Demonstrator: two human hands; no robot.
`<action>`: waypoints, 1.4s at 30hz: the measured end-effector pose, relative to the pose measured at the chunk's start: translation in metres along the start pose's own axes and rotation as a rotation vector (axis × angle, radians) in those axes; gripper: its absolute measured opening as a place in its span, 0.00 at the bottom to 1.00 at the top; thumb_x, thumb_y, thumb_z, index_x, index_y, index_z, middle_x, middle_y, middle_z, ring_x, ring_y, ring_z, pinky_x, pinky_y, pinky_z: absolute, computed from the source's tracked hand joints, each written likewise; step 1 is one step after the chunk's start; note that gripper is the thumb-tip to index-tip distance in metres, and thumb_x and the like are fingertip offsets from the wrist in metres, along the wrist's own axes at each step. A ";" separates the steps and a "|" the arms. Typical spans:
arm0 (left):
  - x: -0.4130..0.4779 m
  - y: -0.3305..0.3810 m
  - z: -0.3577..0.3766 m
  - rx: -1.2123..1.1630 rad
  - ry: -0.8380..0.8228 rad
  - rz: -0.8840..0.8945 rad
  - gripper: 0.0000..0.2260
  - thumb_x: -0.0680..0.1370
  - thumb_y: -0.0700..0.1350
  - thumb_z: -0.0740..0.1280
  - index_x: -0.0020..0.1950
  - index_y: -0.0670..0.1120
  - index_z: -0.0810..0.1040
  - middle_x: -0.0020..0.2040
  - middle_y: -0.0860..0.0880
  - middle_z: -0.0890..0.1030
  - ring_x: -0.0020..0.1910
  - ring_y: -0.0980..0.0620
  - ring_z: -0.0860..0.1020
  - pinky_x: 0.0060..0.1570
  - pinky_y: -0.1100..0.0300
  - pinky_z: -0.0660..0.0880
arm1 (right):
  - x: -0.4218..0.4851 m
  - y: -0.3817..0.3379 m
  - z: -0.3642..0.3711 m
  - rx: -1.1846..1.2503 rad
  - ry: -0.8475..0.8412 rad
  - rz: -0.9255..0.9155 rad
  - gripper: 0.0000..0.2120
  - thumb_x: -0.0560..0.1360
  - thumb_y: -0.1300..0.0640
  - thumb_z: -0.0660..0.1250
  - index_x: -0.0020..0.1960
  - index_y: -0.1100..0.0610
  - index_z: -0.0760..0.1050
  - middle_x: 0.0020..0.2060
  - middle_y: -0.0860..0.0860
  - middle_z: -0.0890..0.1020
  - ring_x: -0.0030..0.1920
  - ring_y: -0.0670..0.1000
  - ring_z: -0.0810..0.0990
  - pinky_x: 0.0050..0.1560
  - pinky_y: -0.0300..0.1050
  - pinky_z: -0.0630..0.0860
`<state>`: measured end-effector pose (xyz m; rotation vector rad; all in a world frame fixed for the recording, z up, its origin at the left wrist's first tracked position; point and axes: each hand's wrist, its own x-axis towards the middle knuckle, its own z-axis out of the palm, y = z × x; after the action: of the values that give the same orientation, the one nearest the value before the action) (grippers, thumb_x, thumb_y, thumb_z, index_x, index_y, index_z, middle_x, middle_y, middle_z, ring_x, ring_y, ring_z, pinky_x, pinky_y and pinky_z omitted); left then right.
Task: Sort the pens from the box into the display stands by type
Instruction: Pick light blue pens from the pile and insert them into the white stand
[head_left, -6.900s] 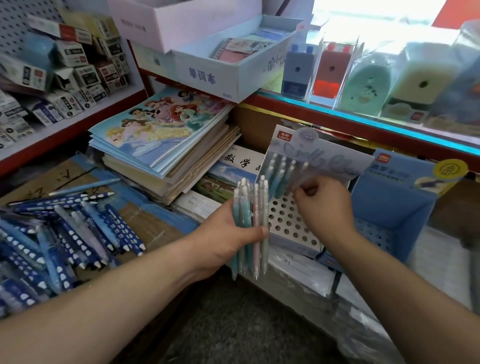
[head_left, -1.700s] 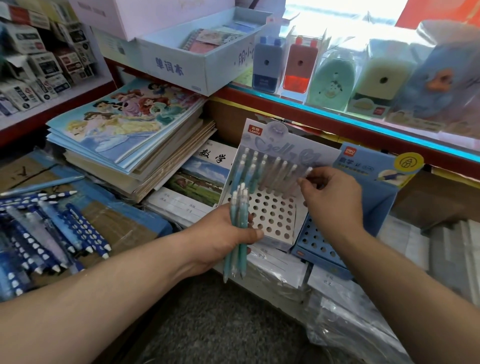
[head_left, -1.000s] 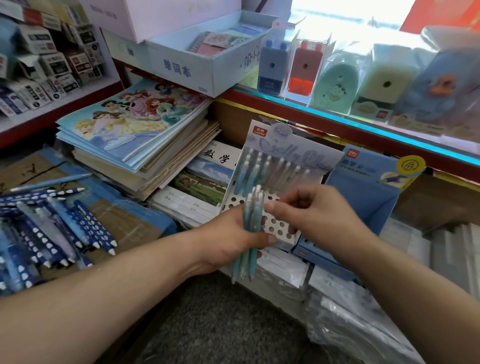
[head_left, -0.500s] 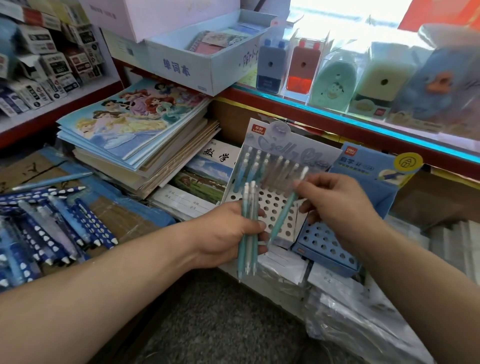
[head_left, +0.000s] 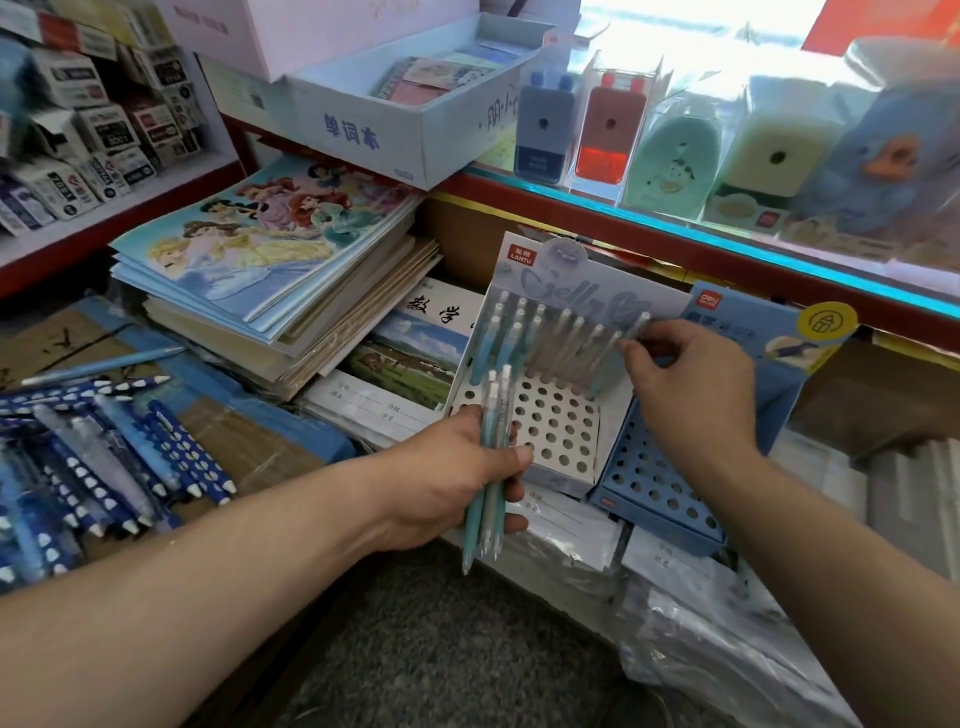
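In the head view, the left hand (head_left: 452, 478) is holding a little bunch of pens (head_left: 491, 467). Its grip is curling round them, and the thumb is pressing on the front. The bunch is pointing up and down, just in front of the white stand (head_left: 550, 431).

The right hand (head_left: 685, 384) is reaching to the back right of the white stand. Its grip is pinching one pale pen (head_left: 640, 322) near the top, between the thumb and the fingertips. That pen is leaning at the right end of the back row, beside the standing pens (head_left: 540, 338) in the holes. I cannot tell if its tip is sitting in a hole.

The blue stand (head_left: 660, 483) is sitting right beside the white one, partly under the right arm.

Dark blue pens (head_left: 104, 457) with white spots are lying in a heap on the worktop, well off to the left. A pile of notebooks (head_left: 270, 260) is lying between that heap and the stands.
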<state>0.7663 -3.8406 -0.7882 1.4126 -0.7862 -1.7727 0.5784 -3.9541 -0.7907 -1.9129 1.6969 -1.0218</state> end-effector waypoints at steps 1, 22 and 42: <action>0.000 -0.001 0.000 0.005 0.001 0.001 0.06 0.82 0.38 0.65 0.57 0.46 0.71 0.45 0.45 0.74 0.42 0.50 0.76 0.51 0.45 0.82 | 0.001 0.000 0.000 -0.005 0.004 0.009 0.09 0.79 0.50 0.69 0.56 0.51 0.84 0.47 0.45 0.85 0.48 0.47 0.82 0.49 0.46 0.79; 0.004 -0.004 0.000 0.003 0.023 0.010 0.09 0.82 0.38 0.65 0.61 0.45 0.71 0.48 0.43 0.74 0.43 0.50 0.78 0.47 0.50 0.82 | 0.010 0.007 0.010 -0.359 -0.170 0.062 0.16 0.79 0.45 0.67 0.37 0.53 0.81 0.31 0.50 0.80 0.35 0.52 0.78 0.29 0.41 0.68; -0.005 0.001 0.001 0.133 -0.143 0.092 0.16 0.83 0.39 0.64 0.70 0.50 0.71 0.43 0.49 0.76 0.40 0.53 0.75 0.44 0.54 0.77 | -0.038 -0.044 -0.003 0.497 -0.715 0.361 0.16 0.72 0.50 0.77 0.50 0.62 0.80 0.41 0.54 0.86 0.36 0.48 0.80 0.33 0.43 0.76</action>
<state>0.7666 -3.8367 -0.7845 1.3220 -1.0449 -1.7924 0.6058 -3.9085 -0.7677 -1.3441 1.1651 -0.4647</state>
